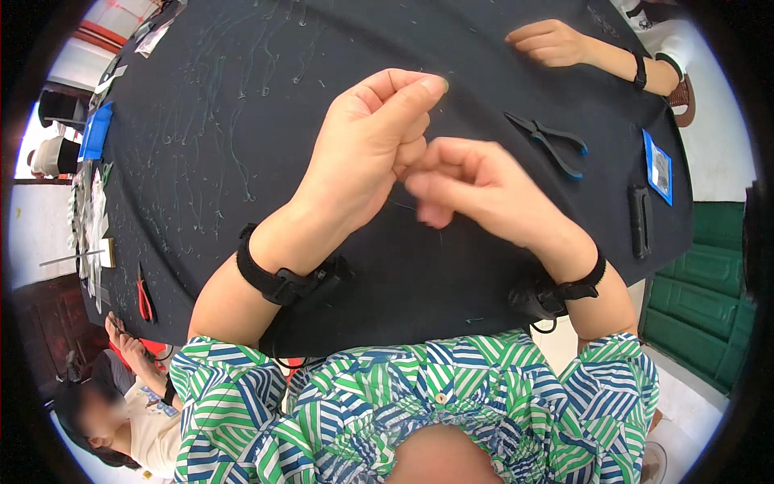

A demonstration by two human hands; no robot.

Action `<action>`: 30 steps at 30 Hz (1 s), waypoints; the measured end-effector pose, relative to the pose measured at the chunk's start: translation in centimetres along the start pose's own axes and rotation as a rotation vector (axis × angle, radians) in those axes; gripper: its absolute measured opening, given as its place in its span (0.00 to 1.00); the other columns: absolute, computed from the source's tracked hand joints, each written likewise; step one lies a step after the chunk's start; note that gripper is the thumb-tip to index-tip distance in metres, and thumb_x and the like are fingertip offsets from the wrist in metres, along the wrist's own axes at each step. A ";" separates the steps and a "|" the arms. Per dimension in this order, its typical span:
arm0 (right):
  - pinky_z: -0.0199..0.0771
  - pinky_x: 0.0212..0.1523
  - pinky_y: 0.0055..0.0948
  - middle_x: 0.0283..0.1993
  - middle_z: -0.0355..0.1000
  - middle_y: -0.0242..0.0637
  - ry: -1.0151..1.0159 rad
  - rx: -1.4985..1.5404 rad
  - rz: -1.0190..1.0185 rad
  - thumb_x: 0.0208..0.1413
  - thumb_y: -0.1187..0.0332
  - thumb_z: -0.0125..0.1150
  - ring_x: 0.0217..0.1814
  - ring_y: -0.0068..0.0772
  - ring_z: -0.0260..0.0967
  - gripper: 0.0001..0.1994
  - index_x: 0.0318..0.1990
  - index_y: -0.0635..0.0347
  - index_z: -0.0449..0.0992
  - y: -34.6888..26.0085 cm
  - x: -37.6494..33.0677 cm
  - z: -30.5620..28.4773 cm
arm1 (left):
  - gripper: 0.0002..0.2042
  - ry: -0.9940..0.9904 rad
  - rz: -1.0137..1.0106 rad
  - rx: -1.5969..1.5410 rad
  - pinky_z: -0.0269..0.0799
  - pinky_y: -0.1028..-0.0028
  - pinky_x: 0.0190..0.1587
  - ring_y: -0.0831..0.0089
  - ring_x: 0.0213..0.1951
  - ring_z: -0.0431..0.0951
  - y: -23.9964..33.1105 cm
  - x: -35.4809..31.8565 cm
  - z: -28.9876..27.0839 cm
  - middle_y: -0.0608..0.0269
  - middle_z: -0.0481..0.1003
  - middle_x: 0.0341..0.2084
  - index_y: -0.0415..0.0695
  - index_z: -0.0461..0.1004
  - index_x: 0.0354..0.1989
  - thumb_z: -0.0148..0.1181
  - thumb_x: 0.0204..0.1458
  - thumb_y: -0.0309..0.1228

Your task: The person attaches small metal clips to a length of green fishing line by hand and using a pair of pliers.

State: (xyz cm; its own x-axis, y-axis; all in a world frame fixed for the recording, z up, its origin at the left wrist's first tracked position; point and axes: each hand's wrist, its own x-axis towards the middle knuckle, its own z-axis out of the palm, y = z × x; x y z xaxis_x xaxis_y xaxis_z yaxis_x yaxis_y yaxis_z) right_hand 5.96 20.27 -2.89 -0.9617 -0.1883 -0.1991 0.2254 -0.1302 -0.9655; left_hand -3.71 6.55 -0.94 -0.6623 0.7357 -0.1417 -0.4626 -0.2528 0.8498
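Both hands meet just above the dark table (242, 121), left of the black pliers (551, 139): the left hand (363, 153) and right hand (484, 189) pinch closed on a thin wire (401, 206), barely visible, trailing toward the person from the right fingertips (419, 184).

A black-clothed table (242, 97) stands beside a green panelled door (701, 298).

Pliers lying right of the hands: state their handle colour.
Black pliers with blue-edged handles, head view.
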 end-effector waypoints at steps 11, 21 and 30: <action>0.57 0.27 0.17 0.37 0.67 0.32 0.447 0.470 -0.387 0.63 0.64 0.50 0.34 0.22 0.61 0.11 0.28 0.57 0.63 -3.1 -2.1 -6.4 | 0.05 0.095 -0.001 0.189 0.46 0.83 0.19 0.89 0.18 0.51 -0.1 0.9 -1.5 0.80 0.57 0.18 0.42 0.72 0.34 0.58 0.59 0.29; 0.68 0.31 0.19 0.37 0.66 0.30 0.172 1.000 -0.512 0.65 0.69 0.46 0.40 0.25 0.65 0.09 0.31 0.58 0.64 -2.3 -2.2 -9.5 | 0.04 0.084 -0.016 0.226 0.46 0.83 0.19 0.90 0.18 0.51 0.0 1.1 -1.5 0.80 0.59 0.17 0.42 0.73 0.35 0.58 0.59 0.29; 0.74 0.42 0.21 0.37 0.71 0.32 0.579 0.179 -0.494 0.64 0.68 0.52 0.38 0.21 0.70 0.10 0.47 0.64 0.70 -2.2 -1.5 -7.0 | 0.05 0.067 -0.051 0.416 0.48 0.84 0.20 0.90 0.19 0.54 0.1 0.9 -1.3 0.79 0.65 0.20 0.42 0.74 0.36 0.60 0.57 0.30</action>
State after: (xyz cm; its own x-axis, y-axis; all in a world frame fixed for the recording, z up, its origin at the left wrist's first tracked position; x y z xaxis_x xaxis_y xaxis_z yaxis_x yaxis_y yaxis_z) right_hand 5.77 27.66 -1.62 -0.8742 0.4641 0.1432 -0.2757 -0.2314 -0.9330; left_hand -5.09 6.40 -1.64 -0.6878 0.6950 -0.2096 -0.2274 0.0680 0.9714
